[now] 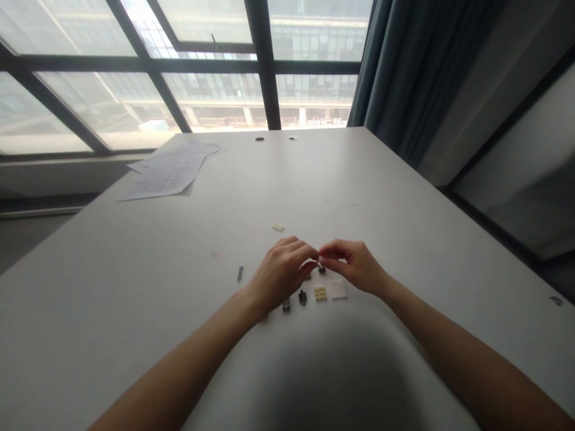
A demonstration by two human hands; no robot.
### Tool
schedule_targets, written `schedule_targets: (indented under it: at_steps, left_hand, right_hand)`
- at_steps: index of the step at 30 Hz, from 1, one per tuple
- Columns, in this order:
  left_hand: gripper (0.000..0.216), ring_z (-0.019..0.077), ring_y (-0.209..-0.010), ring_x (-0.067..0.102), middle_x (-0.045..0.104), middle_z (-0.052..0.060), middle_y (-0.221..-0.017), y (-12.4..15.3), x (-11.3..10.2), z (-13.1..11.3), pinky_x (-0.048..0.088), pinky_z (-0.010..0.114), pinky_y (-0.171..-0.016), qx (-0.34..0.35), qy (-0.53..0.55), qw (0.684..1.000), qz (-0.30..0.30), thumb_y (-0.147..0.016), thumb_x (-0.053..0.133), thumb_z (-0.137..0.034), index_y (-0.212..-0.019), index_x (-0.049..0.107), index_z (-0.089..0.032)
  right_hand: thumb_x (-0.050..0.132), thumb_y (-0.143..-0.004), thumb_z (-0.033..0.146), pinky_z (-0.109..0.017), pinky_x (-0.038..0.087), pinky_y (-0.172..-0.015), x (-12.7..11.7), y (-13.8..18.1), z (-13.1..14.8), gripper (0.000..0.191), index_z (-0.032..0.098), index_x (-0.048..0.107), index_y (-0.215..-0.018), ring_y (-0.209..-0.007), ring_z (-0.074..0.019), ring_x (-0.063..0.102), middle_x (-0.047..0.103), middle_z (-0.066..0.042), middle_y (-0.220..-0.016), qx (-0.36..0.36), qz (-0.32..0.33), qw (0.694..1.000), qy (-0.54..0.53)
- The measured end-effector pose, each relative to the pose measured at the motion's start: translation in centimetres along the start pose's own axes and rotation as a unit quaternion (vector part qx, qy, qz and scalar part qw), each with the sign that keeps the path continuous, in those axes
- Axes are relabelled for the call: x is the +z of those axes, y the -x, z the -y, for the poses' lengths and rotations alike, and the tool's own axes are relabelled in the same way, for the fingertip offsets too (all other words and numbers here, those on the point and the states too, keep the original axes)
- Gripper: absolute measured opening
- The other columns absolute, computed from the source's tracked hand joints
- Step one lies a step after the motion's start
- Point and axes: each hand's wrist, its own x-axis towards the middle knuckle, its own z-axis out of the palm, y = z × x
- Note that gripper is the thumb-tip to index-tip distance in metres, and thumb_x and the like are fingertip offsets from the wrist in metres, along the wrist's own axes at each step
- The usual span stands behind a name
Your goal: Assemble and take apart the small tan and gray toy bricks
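My left hand (290, 263) and my right hand (350, 260) meet over the table, fingertips pinched together at one spot. Whatever sits between the fingertips is too small and too covered to name. Just below them lies a small dark piece (322, 269). Nearer to me are a tan studded building brick (320, 293), a black piece (302, 297), a dark grey piece (286, 305) and a flat white piece (338, 290). A narrow grey strip (240, 273) lies left of my left hand, and a cream studded plate (278, 227) beyond it.
Printed paper sheets (173, 170) lie at the far left of the white table (314, 179). Two round holes are near its far edge. A small dark item (556, 300) rests at the right. Windows and a blue curtain (395, 78) stand behind.
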Motion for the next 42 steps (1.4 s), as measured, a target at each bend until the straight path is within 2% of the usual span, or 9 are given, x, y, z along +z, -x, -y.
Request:
schedule_targets:
  at_steps: [3,6,11,19,25,29,32,36,42]
  left_hand:
    - [0.009,0.0186,-0.081,0.060,0.068,0.004,-0.084,0.2,-0.6,0.9,0.048,0.033,-0.077,-0.022,0.004,0.999,-0.027,-0.086,0.059,-0.028,-0.084,0.064,-0.020]
    - [0.015,0.0178,-0.078,0.060,0.067,0.003,-0.081,0.9,-1.5,2.3,0.049,0.032,-0.074,-0.073,0.008,0.996,-0.041,-0.086,0.057,-0.033,-0.082,0.065,-0.020]
    - [0.021,0.0174,-0.072,0.062,0.069,0.002,-0.078,2.3,-2.2,6.1,0.049,0.029,-0.069,-0.182,0.007,0.982,-0.051,-0.084,0.057,-0.038,-0.081,0.067,-0.020]
    - [0.024,0.0185,-0.070,0.063,0.071,0.002,-0.078,2.9,-1.6,10.7,0.048,0.031,-0.071,-0.253,-0.024,0.967,-0.033,-0.080,0.057,-0.043,-0.082,0.068,-0.021]
    - [0.033,0.0185,-0.080,0.064,0.067,0.005,-0.096,0.9,-0.1,11.9,0.049,0.031,-0.079,-0.246,-0.042,0.968,0.016,-0.077,0.058,-0.037,-0.105,0.065,-0.020]
    - [0.044,0.0189,-0.082,0.063,0.059,0.007,-0.114,-0.1,1.0,12.3,0.048,0.034,-0.086,-0.237,-0.067,0.968,0.035,-0.076,0.057,-0.032,-0.119,0.061,-0.021]
    - [0.048,0.0204,-0.086,0.063,0.056,0.009,-0.120,-0.7,1.5,12.7,0.047,0.035,-0.090,-0.238,-0.079,0.967,0.042,-0.077,0.055,-0.029,-0.124,0.060,-0.019]
    - [0.043,0.0211,-0.086,0.063,0.058,0.010,-0.116,-1.3,1.8,13.0,0.046,0.035,-0.091,-0.239,-0.075,0.967,0.050,-0.079,0.052,-0.029,-0.118,0.064,-0.017]
    - [0.025,0.0209,-0.080,0.063,0.063,0.008,-0.100,-1.8,1.8,13.0,0.047,0.035,-0.084,-0.232,-0.054,0.970,0.036,-0.081,0.053,-0.033,-0.090,0.073,-0.019]
  right_hand:
    - [0.059,-0.087,0.029,-0.031,0.052,-0.074,-1.7,-0.1,-0.7,0.017,0.021,0.071,-0.097,-0.080,-0.0177,0.066,0.073,-0.004,-0.093,-0.021,-0.008,0.993,0.117]
    - [0.056,-0.089,0.024,-0.032,0.050,-0.078,-2.7,0.0,-2.1,0.017,0.021,0.072,-0.094,-0.082,-0.0182,0.066,0.073,-0.004,-0.092,-0.017,0.033,0.978,0.207]
    - [0.053,-0.090,0.018,-0.033,0.047,-0.082,-2.4,0.4,-3.6,0.017,0.020,0.070,-0.088,-0.088,-0.0191,0.061,0.070,-0.005,-0.089,-0.045,0.088,0.954,0.284]
    - [0.055,-0.090,0.018,-0.033,0.046,-0.083,-1.1,1.4,-4.1,0.013,0.018,0.067,-0.085,-0.087,-0.0186,0.058,0.064,-0.006,-0.090,-0.022,0.036,0.962,0.270]
    - [0.056,-0.089,0.018,-0.032,0.045,-0.081,-0.6,2.1,-4.0,0.012,0.019,0.068,-0.085,-0.085,-0.0178,0.058,0.063,-0.005,-0.087,-0.021,-0.009,0.970,0.241]
    - [0.060,-0.085,0.018,-0.027,0.045,-0.069,-0.8,2.2,-4.2,0.012,0.019,0.069,-0.092,-0.072,-0.0141,0.056,0.063,-0.003,-0.085,0.004,-0.023,0.981,0.195]
    - [0.059,-0.079,0.012,-0.025,0.044,-0.065,-0.9,2.1,-4.5,0.016,0.018,0.069,-0.090,-0.067,-0.0126,0.055,0.062,-0.002,-0.081,0.016,-0.050,0.985,0.167]
    - [0.055,-0.078,0.012,-0.025,0.043,-0.064,-1.1,2.0,-4.6,0.017,0.017,0.069,-0.086,-0.068,-0.0134,0.055,0.061,-0.002,-0.078,0.034,-0.097,0.985,0.137]
    - [0.058,-0.080,0.018,-0.026,0.043,-0.063,-1.1,2.0,-4.5,0.012,0.018,0.069,-0.085,-0.066,-0.0130,0.054,0.062,-0.001,-0.077,0.032,-0.085,0.985,0.147]
